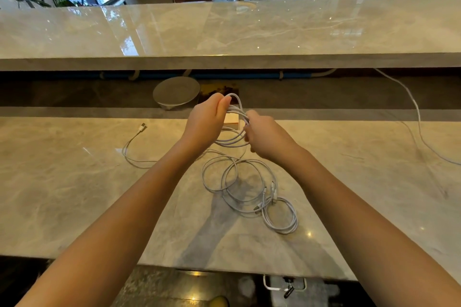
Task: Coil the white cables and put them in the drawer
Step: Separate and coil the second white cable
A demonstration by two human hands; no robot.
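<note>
Head view: left hand [208, 119] pinching the top of a half-wound coil [233, 143] between thumb and fingers; right hand [264, 137] curled round the same loops on their right side. Held clear above the marble counter [74, 194], in front of a small box [232, 121]. Uncoiled tail trailing left along the counter to a plug [143, 128]. More white cable lying in loose overlapping rings [249, 189] nearer than the hands, with one tighter coil [282, 217] at the near right end. No open drawer in view; only a metal handle [284, 284] under the near edge.

Judged risks:
- loops springing apart on any slackening of either grip
- tail snagging by its plug
- tail sweeping into the loose rings while being drawn in, tangling both
</note>
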